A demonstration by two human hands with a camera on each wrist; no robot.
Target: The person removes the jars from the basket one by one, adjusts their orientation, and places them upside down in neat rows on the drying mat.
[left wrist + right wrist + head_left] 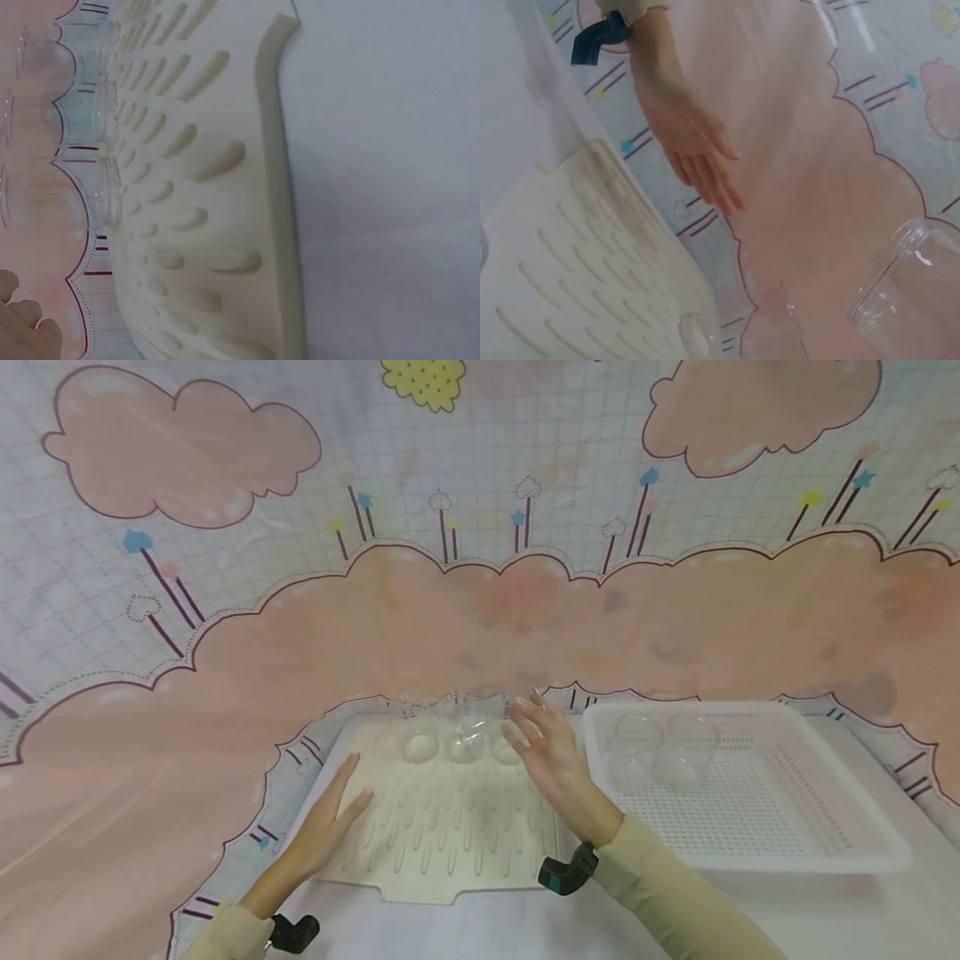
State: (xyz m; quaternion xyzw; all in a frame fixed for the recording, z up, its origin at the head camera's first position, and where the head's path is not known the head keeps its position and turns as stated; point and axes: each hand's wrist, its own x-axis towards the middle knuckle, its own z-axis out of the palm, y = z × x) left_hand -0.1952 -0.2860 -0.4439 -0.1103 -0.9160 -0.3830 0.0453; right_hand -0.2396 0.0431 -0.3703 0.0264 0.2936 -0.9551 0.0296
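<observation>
My left hand [330,822] rests at the left edge of a cream ridged drying mat [450,810], fingers straight, holding nothing. My right hand [551,752] is over the mat's back right, with bent fingers around a clear cup [911,300]. That cup shows close up and tilted in the right wrist view, off the mat surface; the fingers on it are outside that view. Along the mat's back edge, several clear cups stand in a row, among them a left cup [418,745]. The left wrist view shows the row upright, with a cup [109,191] at its lower end.
To the right stands a white perforated basket [847,852] with several clear cups [686,760] in its left part. A white cloth [510,927] covers the table. Behind it hangs a patterned fabric [450,618].
</observation>
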